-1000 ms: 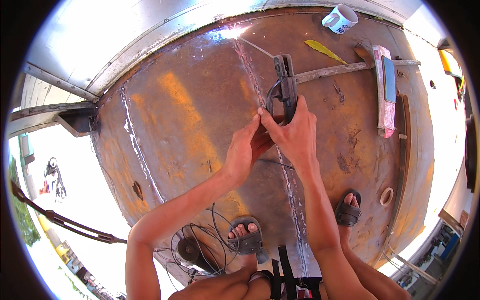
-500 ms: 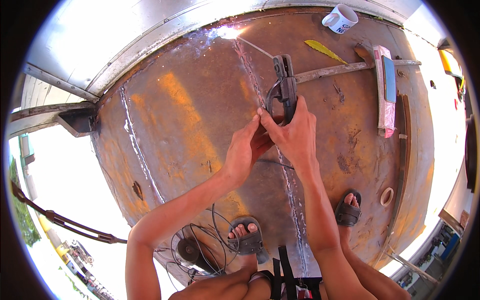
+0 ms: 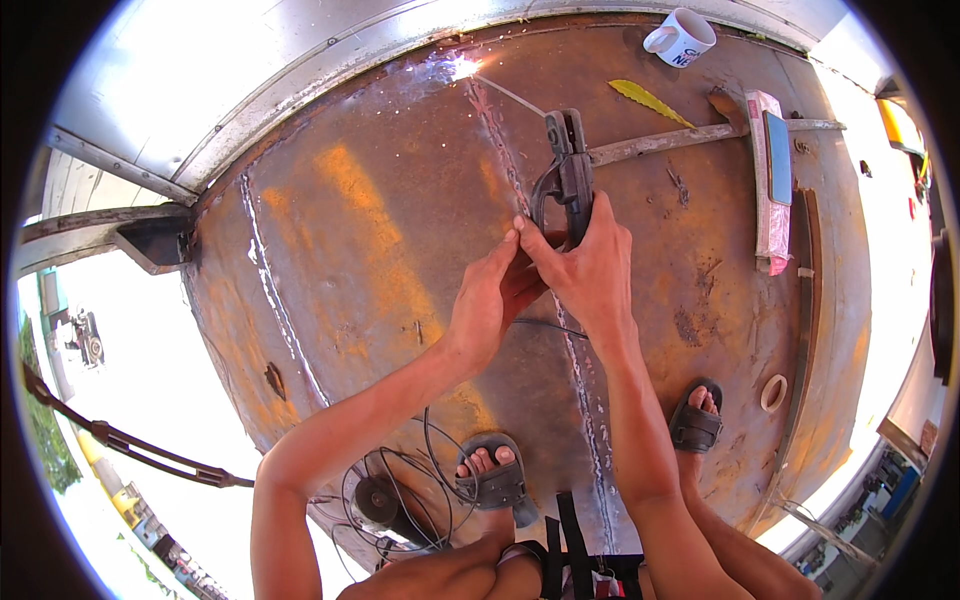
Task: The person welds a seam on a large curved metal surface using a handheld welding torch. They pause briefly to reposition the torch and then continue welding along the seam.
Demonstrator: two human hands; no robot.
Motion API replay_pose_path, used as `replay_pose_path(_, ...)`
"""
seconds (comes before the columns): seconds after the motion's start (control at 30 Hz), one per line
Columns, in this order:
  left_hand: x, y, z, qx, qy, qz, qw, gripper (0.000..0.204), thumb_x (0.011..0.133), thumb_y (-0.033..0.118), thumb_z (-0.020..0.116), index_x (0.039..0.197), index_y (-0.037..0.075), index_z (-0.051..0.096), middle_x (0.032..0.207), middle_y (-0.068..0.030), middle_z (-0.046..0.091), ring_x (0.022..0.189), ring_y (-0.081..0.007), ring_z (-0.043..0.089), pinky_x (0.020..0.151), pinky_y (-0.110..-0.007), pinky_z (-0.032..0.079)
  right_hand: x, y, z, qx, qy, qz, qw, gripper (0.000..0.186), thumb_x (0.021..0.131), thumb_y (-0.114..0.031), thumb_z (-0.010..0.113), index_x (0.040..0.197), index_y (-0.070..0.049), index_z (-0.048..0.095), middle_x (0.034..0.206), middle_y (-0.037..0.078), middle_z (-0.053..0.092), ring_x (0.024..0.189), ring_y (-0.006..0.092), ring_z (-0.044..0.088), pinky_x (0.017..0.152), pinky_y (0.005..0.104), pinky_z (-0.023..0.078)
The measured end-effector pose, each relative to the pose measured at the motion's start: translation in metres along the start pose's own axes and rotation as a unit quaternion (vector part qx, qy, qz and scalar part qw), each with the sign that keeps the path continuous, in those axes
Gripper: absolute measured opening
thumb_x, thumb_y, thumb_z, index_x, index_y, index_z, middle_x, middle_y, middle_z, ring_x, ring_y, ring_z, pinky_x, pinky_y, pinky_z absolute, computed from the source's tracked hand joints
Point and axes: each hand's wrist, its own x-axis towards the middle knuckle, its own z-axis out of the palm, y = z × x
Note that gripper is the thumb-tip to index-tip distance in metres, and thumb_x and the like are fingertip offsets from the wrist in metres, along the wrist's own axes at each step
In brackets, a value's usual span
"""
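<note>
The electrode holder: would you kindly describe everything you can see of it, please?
The electrode holder is dark grey, hard-looking, with a slotted head, a curved lever on its left side and a handle in the right hand. It points forward; its head grips a thin rod reaching toward bright sparks. The hand hides its lower end.

Bright daylight, hard glare.
Spark (image 3: 462, 67) clips white; left side blown out; wall (image 3: 255, 70) glares; floor (image 3: 390, 225) sharp; edges bend toward black rim.
</note>
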Motion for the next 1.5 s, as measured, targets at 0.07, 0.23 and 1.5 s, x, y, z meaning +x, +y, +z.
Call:
replay_pose_path(0.07, 0.0001, -0.0005, -0.0002, -0.001, 0.003, 0.000, 1.000, 0.051, 0.118, 0.043, 0.038, 0.144, 0.004, 0.056, 0.142, -0.0117, 0.064, 0.130, -0.0255, 0.061, 0.116, -0.045, 0.046, 0.0011, -0.0039, -0.0021, 0.009, -0.016, 0.032, 0.999, 0.060, 0.082, -0.039, 0.092, 0.096, 0.005, 0.055, 0.074, 0.023, 0.071, 0.068, 0.0375, 0.075, 0.062, 0.0438, 0.056)
replay_pose_path(0.23, 0.0005, -0.0004, -0.0002, 0.001, 0.003, -0.003, 1.000, 0.051, 0.118, 0.043, 0.037, 0.144, 0.004, 0.056, 0.143, -0.0118, 0.064, 0.130, -0.0256, 0.061, 0.116, -0.046, 0.046, 0.0000, -0.0009, -0.0008, -0.001, -0.003, 0.007, 1.000, 0.053, 0.086, -0.035, 0.090, 0.096, 0.003, 0.055, 0.069, 0.018, 0.070, 0.062, 0.0261, 0.072, 0.058, 0.0384, 0.053)
replay_pose_path(1.5, 0.0005, -0.0019, -0.0009, -0.007, 0.005, -0.007, 1.000, 0.051, 0.118, 0.044, 0.039, 0.144, 0.005, 0.057, 0.143, -0.0113, 0.064, 0.130, -0.0253, 0.061, 0.116, -0.045, 0.045, 0.0008, -0.0038, -0.0023, 0.005, -0.017, 0.026, 0.999, 0.059, 0.082, -0.038, 0.092, 0.094, 0.004, 0.053, 0.072, 0.022, 0.070, 0.066, 0.0373, 0.075, 0.060, 0.0438, 0.056)
